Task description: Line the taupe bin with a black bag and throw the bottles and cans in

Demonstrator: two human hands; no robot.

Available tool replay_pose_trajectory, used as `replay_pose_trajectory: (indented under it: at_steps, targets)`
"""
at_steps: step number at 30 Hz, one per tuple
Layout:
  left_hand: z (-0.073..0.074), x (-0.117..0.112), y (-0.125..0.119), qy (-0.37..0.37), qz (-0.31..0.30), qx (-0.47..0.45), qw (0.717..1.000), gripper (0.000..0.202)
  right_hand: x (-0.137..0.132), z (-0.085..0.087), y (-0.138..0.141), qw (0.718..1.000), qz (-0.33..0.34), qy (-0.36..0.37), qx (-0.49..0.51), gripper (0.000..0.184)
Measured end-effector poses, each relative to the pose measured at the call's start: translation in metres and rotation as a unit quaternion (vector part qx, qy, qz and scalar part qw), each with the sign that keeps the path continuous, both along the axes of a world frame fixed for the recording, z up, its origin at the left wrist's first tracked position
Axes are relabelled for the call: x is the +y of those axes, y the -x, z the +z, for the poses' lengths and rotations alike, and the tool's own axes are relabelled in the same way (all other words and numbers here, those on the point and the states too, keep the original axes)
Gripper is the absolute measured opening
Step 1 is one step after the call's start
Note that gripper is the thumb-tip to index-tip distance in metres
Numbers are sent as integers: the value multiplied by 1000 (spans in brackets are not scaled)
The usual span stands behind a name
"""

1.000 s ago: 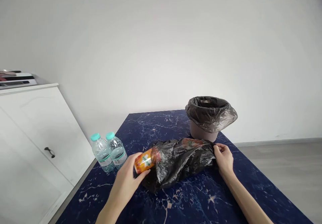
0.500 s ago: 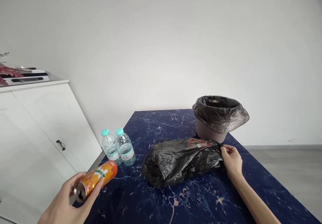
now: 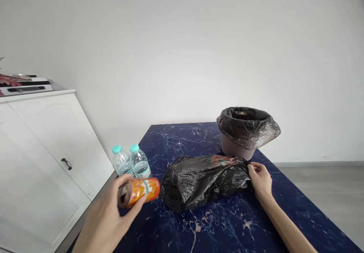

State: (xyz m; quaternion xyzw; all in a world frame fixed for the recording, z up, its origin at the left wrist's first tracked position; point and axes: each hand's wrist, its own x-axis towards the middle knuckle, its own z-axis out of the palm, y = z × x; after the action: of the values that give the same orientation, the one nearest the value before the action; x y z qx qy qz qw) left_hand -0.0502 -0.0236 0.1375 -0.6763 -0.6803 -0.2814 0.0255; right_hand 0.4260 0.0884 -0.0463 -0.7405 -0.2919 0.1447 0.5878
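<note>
the left hand (image 3: 106, 211) has its fingers and thumb curved around an orange can (image 3: 143, 192), gripping it between them from its near side. the can lies sideways in that grip, its opened end by the palm and its red-orange end pointing past the fingertips, just beside the black bag (image 3: 206, 184); whether the two touch i cannot tell.

the right hand (image 3: 260, 181) pinches the bag's far right corner between thumb and bent fingers. from those fingers the crumpled bag stretches leftward along the blue marbled table (image 3: 218, 226), with a red-orange patch showing through its film near the pinch.

just beyond the left fingers stand two capped bottles (image 3: 140, 165), side by side, partly hidden by the hand and can. behind the right fingers, slightly to their left, stands a bin (image 3: 234, 149) with a dark liner (image 3: 250, 129) folded over its rim. well left of the left fingers is a white cabinet (image 3: 48, 162).
</note>
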Motion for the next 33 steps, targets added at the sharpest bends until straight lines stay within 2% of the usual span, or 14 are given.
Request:
replay_pose_trajectory:
  at_steps: [3,6,12,15,20,23,27,31,33]
  targets:
    - [14,7,-33,-4,-74,24,997,50,-1,1,0,1000,-2,-1,0,37]
    - [19,10,-42,-28,-74,47,996,50,-1,1,0,1000,-2,-4,4,38]
    - [4,6,-14,-35,12,91,995,46,1,0,-1,1000,4,6,17,39]
    - [0,6,1,25,81,109,990,57,0,1,-1,1000,6,10,15,38]
    - [7,12,21,101,157,112,976,70,-1,1,0,1000,6,8,16,37]
    - [9,21,32,132,166,114,971,73,-1,2,1,1000,4,6,16,37]
    - [4,38,44,141,159,133,968,76,0,3,1,1000,3,8,18,36]
    - [-3,50,47,182,169,130,960,78,-1,4,1,1000,6,11,21,37]
    - [-5,52,47,180,166,124,962,75,-1,5,1,1000,8,12,21,38]
